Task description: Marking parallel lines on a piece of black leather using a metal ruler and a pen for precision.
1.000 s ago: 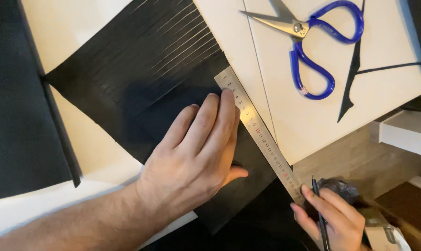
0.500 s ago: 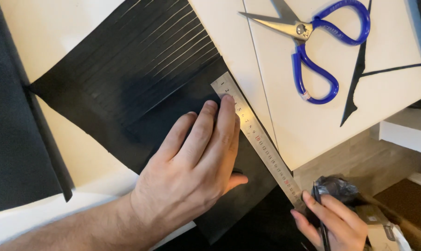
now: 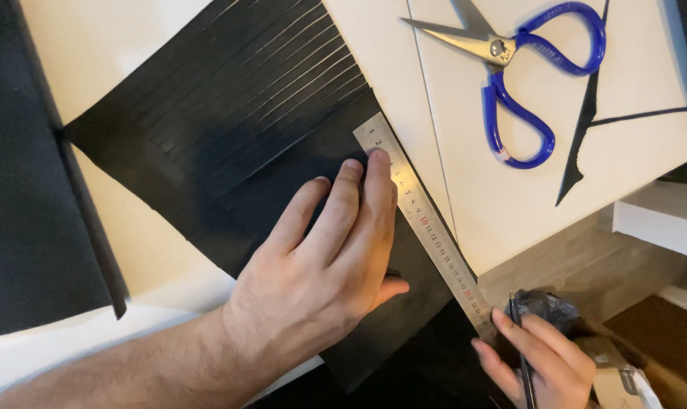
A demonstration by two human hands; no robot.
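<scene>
A: Left hand (image 3: 320, 265)?
B: Spread flat, pressing the steel ruler (image 3: 427, 227) onto the black slit sheet (image 3: 207, 144) on the white tabletop (image 3: 639, 159).
A: Right hand (image 3: 544, 367)?
B: Gripping a thin dark blade tool (image 3: 519, 344) at the ruler's lower end; blue-handled scissors (image 3: 517, 83) lie apart.

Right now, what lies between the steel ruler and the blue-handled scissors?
In the head view, only bare white tabletop with a thin seam lies between the steel ruler and the blue-handled scissors.
</scene>
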